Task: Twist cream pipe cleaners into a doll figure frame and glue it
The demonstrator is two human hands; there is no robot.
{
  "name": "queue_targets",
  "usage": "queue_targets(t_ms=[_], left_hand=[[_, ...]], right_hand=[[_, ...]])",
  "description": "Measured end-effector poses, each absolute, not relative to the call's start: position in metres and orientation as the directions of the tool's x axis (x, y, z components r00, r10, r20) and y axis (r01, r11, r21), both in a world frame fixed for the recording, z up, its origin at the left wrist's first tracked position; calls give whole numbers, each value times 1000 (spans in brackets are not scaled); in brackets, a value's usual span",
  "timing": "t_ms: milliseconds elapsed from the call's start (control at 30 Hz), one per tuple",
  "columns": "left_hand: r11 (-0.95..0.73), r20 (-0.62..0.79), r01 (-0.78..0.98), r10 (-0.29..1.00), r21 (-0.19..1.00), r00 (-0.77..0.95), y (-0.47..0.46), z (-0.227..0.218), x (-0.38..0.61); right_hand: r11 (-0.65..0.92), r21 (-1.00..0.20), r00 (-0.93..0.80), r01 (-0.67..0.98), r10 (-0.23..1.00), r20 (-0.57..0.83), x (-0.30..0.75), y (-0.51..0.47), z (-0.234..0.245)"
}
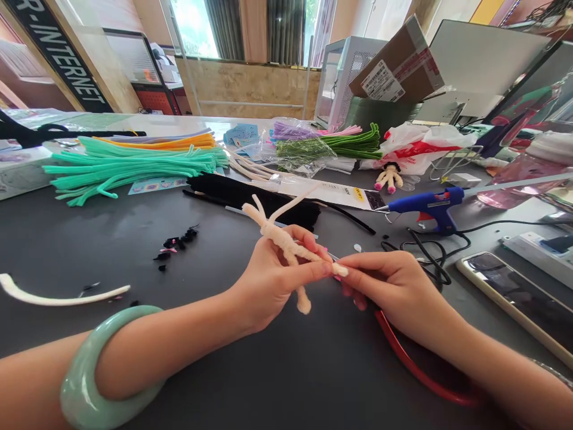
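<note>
My left hand (273, 269) is closed around a cream pipe-cleaner figure (280, 237), its twisted body between thumb and fingers. Loose stems stick up from the figure's upper end, and one limb with a rounded tip hangs below my thumb. My right hand (389, 278) pinches at the end of another limb, close to my left fingertips. A bit of pink shows beside that tip, too small to make out. Under my right hand a curved red handle (409, 361) runs over the table; the rest of its tool is hidden.
Turquoise pipe cleaners (138, 164) and a black bundle (250, 194) lie behind my hands. Further right are a blue glue gun (430, 206) with its cord, a small finished doll (389, 176) and a phone (514, 298). Black scraps (179, 242) and a cream stem (62, 295) lie left.
</note>
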State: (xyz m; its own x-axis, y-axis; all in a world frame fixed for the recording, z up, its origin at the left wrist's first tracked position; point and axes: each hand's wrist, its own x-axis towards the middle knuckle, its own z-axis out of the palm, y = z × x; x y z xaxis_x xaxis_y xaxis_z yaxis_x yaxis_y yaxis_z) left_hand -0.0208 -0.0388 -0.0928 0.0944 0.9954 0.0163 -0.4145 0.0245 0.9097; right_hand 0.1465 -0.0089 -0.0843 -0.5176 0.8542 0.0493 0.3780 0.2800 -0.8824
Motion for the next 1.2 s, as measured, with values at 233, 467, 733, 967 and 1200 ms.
queue_targets(t_ms=[233,467,733,967,1200], left_hand=[[-52,38,-326,998,944,-49,-41,-89,-17],[-209,215,192,977,959,-12,-40,-88,-21],[-264,200,223,942,938,271,-31,-89,-33],[-5,99,-276,939,961,330,-27,-91,-36],[10,61,-382,983,924,172,-32,-93,-26]], right_hand=[[507,-673,-579,539,803,141,139,-27,-88],[652,-463,-646,601,737,198,147,-29,-81],[598,-564,-628,569,759,172,157,-9,-76],[227,-893,-617,388,784,-69,154,-2,-82],[69,-933,-643,352,743,-188,143,-19,-88]])
